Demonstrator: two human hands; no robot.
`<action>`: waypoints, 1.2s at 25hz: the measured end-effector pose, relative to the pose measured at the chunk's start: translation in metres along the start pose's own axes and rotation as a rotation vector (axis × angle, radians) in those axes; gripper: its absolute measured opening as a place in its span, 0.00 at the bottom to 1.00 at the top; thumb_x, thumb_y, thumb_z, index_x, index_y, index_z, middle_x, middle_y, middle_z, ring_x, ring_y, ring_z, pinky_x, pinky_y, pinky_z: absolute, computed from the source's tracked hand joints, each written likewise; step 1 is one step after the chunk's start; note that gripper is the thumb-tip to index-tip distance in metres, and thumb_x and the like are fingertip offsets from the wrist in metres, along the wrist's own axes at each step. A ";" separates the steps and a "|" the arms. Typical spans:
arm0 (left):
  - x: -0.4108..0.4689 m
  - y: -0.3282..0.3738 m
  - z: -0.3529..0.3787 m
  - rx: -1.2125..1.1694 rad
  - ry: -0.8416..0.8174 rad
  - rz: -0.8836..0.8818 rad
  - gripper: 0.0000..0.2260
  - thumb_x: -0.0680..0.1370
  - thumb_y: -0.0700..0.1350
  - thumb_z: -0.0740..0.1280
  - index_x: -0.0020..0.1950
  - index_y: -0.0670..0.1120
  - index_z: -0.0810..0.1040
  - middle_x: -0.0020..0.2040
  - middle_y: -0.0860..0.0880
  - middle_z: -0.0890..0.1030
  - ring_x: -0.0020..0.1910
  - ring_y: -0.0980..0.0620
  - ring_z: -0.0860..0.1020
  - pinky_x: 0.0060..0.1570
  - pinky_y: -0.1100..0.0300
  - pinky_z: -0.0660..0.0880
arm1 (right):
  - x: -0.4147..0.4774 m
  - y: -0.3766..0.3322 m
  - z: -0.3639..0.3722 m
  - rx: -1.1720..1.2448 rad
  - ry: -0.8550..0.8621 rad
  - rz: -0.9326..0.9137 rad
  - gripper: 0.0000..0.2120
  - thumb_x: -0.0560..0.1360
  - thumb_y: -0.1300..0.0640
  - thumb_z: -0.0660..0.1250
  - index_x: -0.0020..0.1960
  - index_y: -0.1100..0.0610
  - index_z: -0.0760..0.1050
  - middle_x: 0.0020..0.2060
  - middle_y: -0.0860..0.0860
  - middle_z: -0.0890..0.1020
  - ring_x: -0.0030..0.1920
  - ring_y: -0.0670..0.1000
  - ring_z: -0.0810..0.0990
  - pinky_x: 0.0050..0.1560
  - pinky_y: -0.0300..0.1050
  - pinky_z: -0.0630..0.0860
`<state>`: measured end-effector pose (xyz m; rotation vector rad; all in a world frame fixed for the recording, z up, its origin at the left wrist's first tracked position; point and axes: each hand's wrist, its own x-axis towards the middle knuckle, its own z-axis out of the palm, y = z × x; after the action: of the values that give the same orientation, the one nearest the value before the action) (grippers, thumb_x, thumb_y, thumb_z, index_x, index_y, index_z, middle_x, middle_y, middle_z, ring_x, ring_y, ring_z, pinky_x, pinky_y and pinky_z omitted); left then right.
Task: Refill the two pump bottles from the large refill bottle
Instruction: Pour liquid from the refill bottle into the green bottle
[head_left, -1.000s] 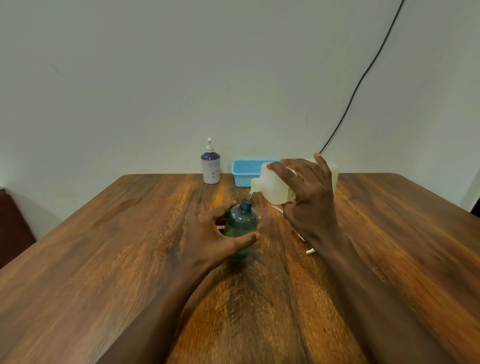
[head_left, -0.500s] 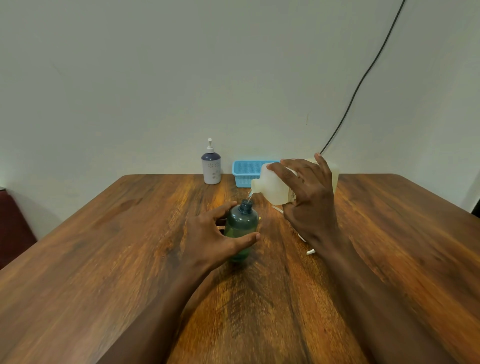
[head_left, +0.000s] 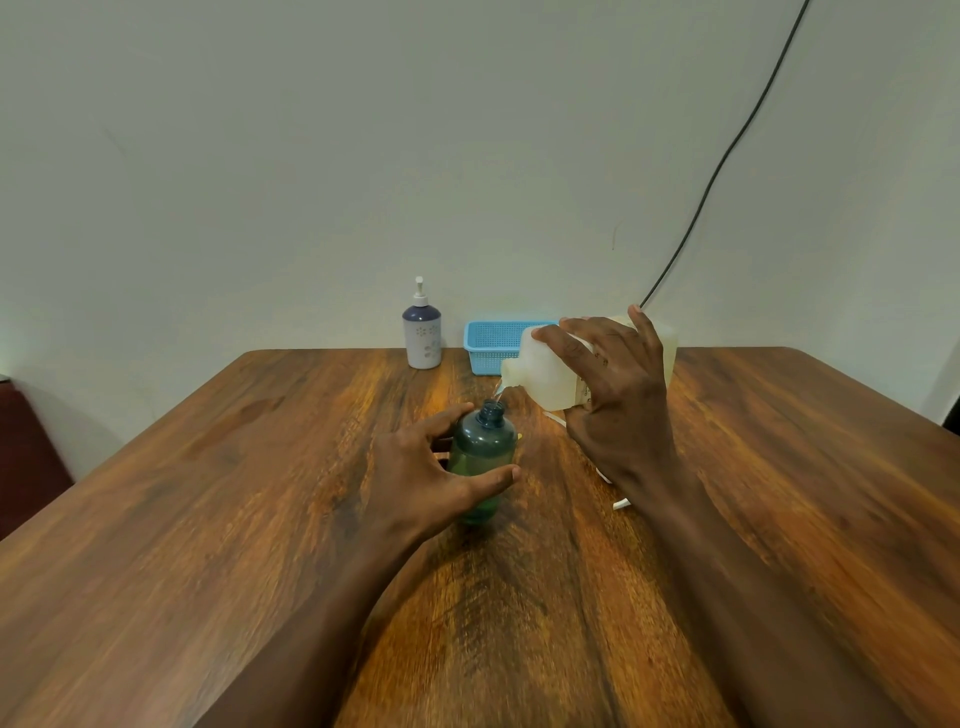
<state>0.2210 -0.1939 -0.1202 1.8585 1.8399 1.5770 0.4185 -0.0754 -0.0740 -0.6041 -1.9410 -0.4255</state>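
Note:
A green bottle (head_left: 484, 452) stands upright mid-table with its neck uncapped. My left hand (head_left: 423, 473) grips its body, thumb in front and fingers behind. My right hand (head_left: 615, 395) holds the large translucent white refill bottle (head_left: 548, 376), tipped on its side with the spout pointing left and down. A thin stream runs from the spout to the green bottle's mouth. A white and purple pump bottle (head_left: 422, 332) with its pump on stands at the table's far edge. A white pump head with tube (head_left: 618, 501) lies partly hidden under my right wrist.
A small blue mesh basket (head_left: 491, 340) sits at the far edge, right of the pump bottle and behind the refill bottle. A black cable (head_left: 727, 156) runs down the wall. The brown wooden table (head_left: 208, 519) spreads out on all sides.
The refill bottle has tipped slightly, and a thin stream now shows between its spout and the green bottle's mouth. Both hands stay in place.

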 end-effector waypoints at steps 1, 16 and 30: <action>0.000 0.000 0.000 -0.001 0.001 0.000 0.41 0.64 0.61 0.82 0.74 0.49 0.76 0.67 0.51 0.82 0.59 0.59 0.80 0.50 0.74 0.77 | 0.000 0.000 0.000 0.001 -0.002 -0.002 0.37 0.64 0.66 0.80 0.72 0.54 0.77 0.65 0.59 0.81 0.67 0.61 0.78 0.79 0.65 0.58; 0.000 0.000 0.000 -0.023 0.000 -0.002 0.43 0.63 0.65 0.79 0.74 0.49 0.76 0.66 0.52 0.82 0.58 0.60 0.80 0.50 0.75 0.77 | -0.001 0.000 0.000 0.001 -0.015 -0.001 0.36 0.65 0.65 0.81 0.72 0.55 0.77 0.65 0.59 0.81 0.68 0.62 0.78 0.79 0.66 0.56; 0.000 -0.001 0.000 -0.010 0.013 0.005 0.40 0.63 0.62 0.81 0.72 0.51 0.77 0.65 0.54 0.82 0.54 0.67 0.79 0.49 0.74 0.78 | -0.001 -0.001 -0.002 0.007 -0.038 0.002 0.35 0.66 0.65 0.80 0.72 0.54 0.77 0.66 0.58 0.81 0.69 0.61 0.77 0.78 0.68 0.58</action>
<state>0.2208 -0.1941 -0.1209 1.8540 1.8303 1.6009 0.4194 -0.0777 -0.0740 -0.6135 -1.9766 -0.4090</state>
